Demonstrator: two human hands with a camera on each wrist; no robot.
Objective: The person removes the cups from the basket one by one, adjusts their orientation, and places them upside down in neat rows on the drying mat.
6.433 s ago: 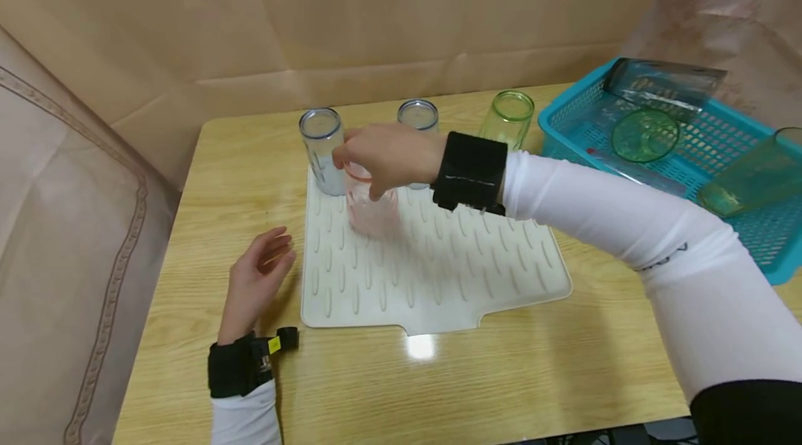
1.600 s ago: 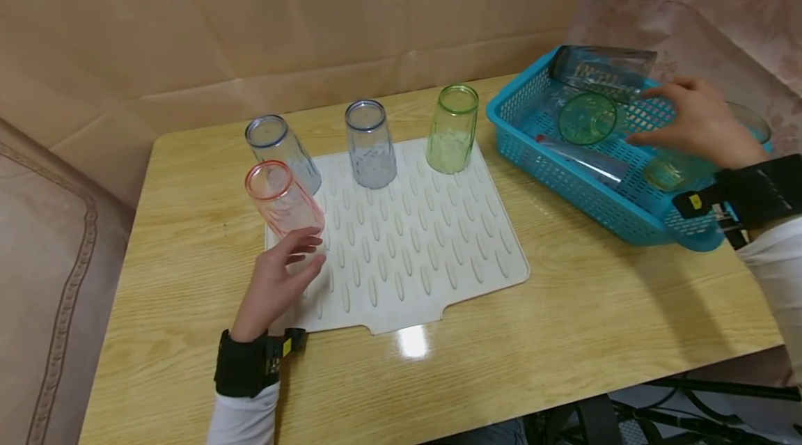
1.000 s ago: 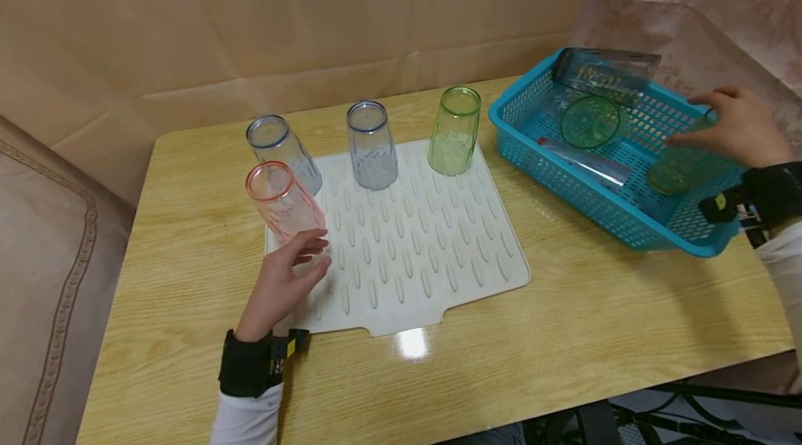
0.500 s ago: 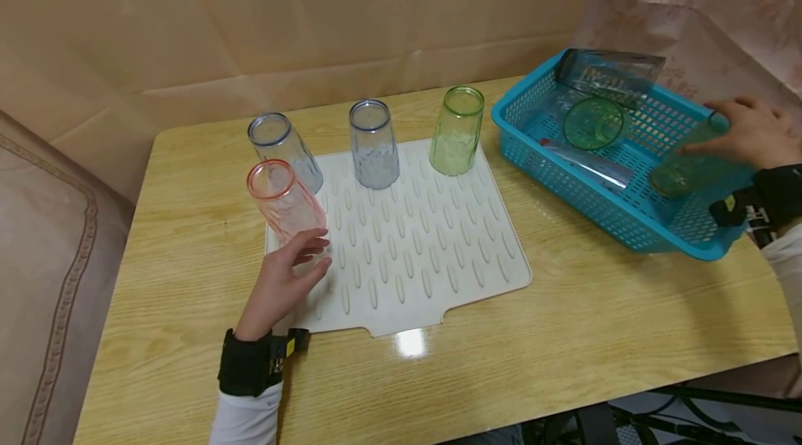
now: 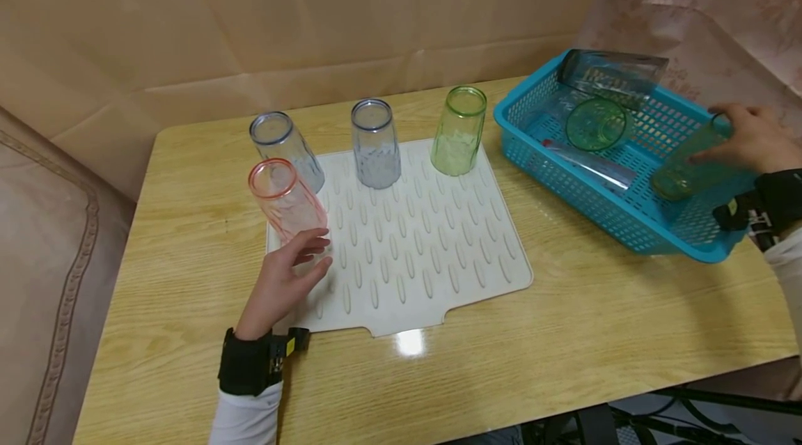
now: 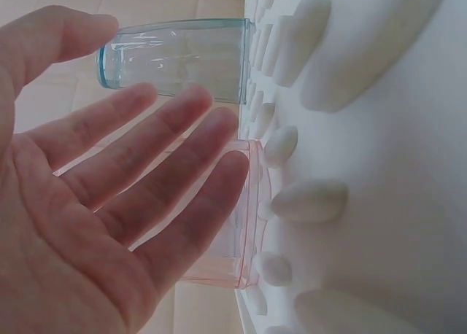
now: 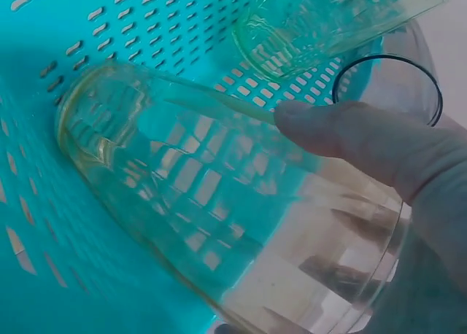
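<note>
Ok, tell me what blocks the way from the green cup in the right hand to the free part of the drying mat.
Nothing visible does. The right hand grips the green cup inside the blue basket; only its wall lies between it and the drying mat.

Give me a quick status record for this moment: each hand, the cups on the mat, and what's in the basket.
left hand: open, fingers straight, against the base of the pink cup
right hand: grips a green cup lying in the blue basket
drying mat: white, ribbed, on the wooden table
cups on mat: four, all upside down; pink cup, two clear cups, light green cup
also in basket: another green cup on its side, a dark clear cup leaning on the far rim
</note>
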